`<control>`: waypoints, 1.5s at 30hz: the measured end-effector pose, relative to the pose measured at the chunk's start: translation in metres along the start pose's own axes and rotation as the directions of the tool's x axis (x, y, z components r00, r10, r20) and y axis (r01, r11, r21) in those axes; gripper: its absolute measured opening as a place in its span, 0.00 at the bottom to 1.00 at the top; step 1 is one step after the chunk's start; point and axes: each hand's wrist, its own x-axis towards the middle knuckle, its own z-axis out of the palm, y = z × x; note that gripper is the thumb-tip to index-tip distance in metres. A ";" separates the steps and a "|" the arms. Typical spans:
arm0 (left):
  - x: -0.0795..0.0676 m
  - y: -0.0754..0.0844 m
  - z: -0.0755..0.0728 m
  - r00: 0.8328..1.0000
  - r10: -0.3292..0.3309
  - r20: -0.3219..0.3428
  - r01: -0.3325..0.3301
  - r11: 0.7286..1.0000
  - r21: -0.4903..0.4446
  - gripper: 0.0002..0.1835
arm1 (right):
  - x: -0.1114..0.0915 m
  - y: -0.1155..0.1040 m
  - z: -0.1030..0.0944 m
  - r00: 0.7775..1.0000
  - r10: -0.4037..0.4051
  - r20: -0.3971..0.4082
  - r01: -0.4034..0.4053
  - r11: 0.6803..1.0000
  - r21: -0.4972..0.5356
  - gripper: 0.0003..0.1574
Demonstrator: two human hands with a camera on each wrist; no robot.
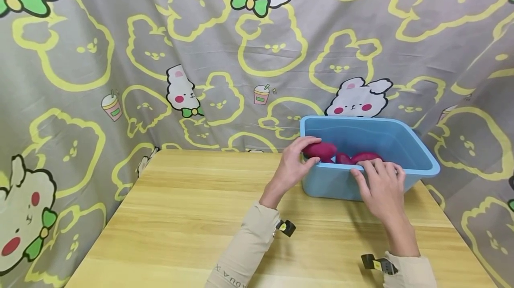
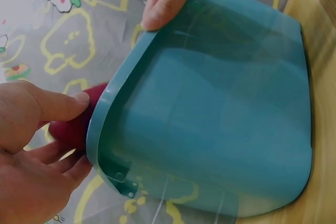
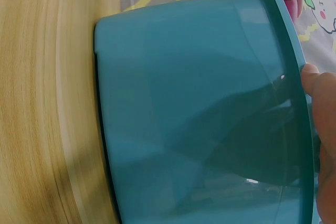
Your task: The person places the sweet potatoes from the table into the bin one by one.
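Note:
A light blue plastic bin point(image 1: 361, 185) stands upright at the right rear of the wooden table. Over its near left corner my left hand point(image 1: 291, 165) grips a smooth, rounded magenta object point(image 1: 321, 150), with fingers on the far side and thumb on the near side. In the left wrist view this magenta object point(image 2: 71, 129) shows between thumb and fingers beside the rim. My right hand point(image 1: 383, 185) holds the bin's near rim, thumb at the rim and fingertips bent over it inside. Beside those fingertips lies another magenta object point(image 1: 366, 158), partly hidden; a smaller magenta part point(image 1: 343, 159) shows left of it.
The wooden table point(image 1: 180, 216) extends left and in front of the bin. A grey patterned curtain point(image 1: 217, 56) hangs behind the table and at both sides. Small black cameras sit on both wrists, the left camera point(image 1: 286, 228) close above the table.

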 end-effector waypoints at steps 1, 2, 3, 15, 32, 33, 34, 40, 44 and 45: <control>0.000 0.001 0.000 1.000 -0.007 0.008 0.007 1.000 -0.003 0.24 | 0.000 0.000 0.000 1.000 0.002 0.002 -0.002 1.000 0.000 0.19; -0.001 0.001 0.000 1.000 -0.017 0.014 0.017 1.000 -0.002 0.24 | 0.000 0.000 0.000 1.000 0.004 0.004 -0.004 1.000 0.001 0.19; -0.001 0.001 0.000 0.999 -0.027 0.018 0.027 1.000 -0.002 0.23 | 0.000 -0.001 0.000 1.000 0.006 0.007 -0.006 1.000 0.001 0.19; -0.013 -0.005 -0.008 1.000 0.017 -0.016 -0.018 0.999 -0.043 0.13 | 0.001 -0.001 -0.001 1.000 0.007 0.022 -0.007 1.000 -0.003 0.19; -0.030 -0.025 -0.028 0.997 0.000 -0.079 -0.005 0.998 -0.062 0.12 | 0.002 -0.001 -0.004 0.998 0.021 0.052 -0.020 1.000 -0.015 0.22; -0.032 -0.026 -0.030 0.997 -0.002 -0.081 -0.003 0.998 -0.061 0.12 | 0.001 -0.002 -0.004 0.998 0.023 0.058 -0.023 1.000 -0.013 0.23; -0.034 -0.028 -0.032 0.996 -0.004 -0.084 -0.001 0.998 -0.059 0.12 | 0.001 -0.003 -0.005 0.997 0.027 0.066 -0.027 1.000 -0.009 0.24; -0.040 -0.032 -0.045 0.995 0.007 -0.102 -0.009 1.000 -0.022 0.12 | 0.004 -0.007 -0.013 0.993 0.059 0.107 -0.062 0.998 0.021 0.27; -0.044 -0.037 -0.054 0.994 -0.001 -0.110 0.002 1.000 0.008 0.13 | 0.008 -0.009 -0.017 0.989 0.073 0.132 -0.078 0.996 0.037 0.27; -0.046 -0.038 -0.057 0.994 -0.002 -0.113 0.004 1.000 0.017 0.13 | 0.009 -0.010 -0.018 0.988 0.074 0.137 -0.080 0.996 0.042 0.27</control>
